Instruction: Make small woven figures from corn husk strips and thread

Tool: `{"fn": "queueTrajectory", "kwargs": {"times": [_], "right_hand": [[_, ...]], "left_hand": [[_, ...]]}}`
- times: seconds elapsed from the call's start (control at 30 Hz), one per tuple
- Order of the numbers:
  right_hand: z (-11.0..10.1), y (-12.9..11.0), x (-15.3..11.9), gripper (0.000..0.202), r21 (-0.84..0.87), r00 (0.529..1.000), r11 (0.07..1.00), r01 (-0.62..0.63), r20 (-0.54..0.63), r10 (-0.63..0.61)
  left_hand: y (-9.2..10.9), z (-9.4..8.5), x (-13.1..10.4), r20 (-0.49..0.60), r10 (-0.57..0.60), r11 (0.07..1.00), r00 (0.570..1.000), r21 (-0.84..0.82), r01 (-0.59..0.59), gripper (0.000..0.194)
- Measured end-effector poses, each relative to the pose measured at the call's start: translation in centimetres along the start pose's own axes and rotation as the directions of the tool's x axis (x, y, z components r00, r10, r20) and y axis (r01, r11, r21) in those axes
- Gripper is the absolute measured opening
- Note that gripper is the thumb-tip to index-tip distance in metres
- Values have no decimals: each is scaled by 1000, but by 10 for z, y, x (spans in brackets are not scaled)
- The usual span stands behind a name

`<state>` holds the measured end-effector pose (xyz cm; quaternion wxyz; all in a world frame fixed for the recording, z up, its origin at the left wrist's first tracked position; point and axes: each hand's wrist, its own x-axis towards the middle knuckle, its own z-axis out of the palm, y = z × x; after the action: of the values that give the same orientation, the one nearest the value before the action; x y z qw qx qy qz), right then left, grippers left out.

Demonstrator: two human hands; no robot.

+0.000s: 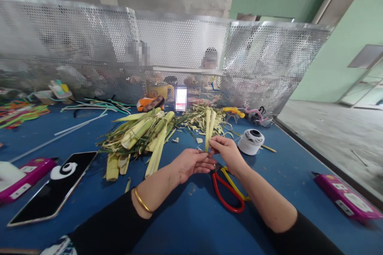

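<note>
Two pale green husk strips point(210, 125) stand upright side by side, their lower ends pinched between my hands. My left hand point(194, 163) holds them near the base with thumb and fingers, palm turned up. From the right, my right hand point(226, 149) presses its fingertips against the same lower end. Scissors with one red and one yellow handle point(229, 193) lie on the table just below my hands. A spool of white thread point(251, 142) stands to the right. Left of my hands is a heap of green husks and leaves point(143, 133).
On the blue table point(185, 223), shredded husk point(197, 117) lies behind my hands. A black phone point(56, 187) and magenta power strip point(28, 177) are at left, another magenta strip point(347, 197) at right. A perforated metal screen point(182, 44) bounds the back.
</note>
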<state>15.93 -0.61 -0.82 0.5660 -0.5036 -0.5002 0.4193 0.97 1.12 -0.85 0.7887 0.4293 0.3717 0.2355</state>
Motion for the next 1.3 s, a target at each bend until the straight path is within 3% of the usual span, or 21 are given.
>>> {"fn": "queueTrajectory", "kwargs": {"times": [0.17,0.3,0.43,0.73,0.87,1.0,1.3], "right_hand": [[0,4,2,24,-68,995,998,16,-96,-22],[0,3,1,20,-227,962,964,136,-203,-184],[2,2,-3,18,-271,936,930,248,-181,-302],[-1,13,3,17,-307,963,931,199,-114,-244],[0,9,2,18,-218,972,959,180,-113,-208],[0,2,0,24,-123,977,984,129,-153,-147],[-3,-1,-3,21,-183,957,957,225,-144,-253]], "left_hand": [[1,2,-2,-32,18,999,999,28,-17,17],[1,6,-3,-124,50,996,991,85,-39,15],[-2,8,-2,-138,62,987,988,152,-41,13],[-10,9,2,-119,66,974,991,221,-38,15],[-4,9,-2,-89,47,988,995,154,-33,9],[1,9,-4,-43,31,999,999,28,-29,17],[2,5,-2,-93,64,992,994,-100,-73,22]]}}
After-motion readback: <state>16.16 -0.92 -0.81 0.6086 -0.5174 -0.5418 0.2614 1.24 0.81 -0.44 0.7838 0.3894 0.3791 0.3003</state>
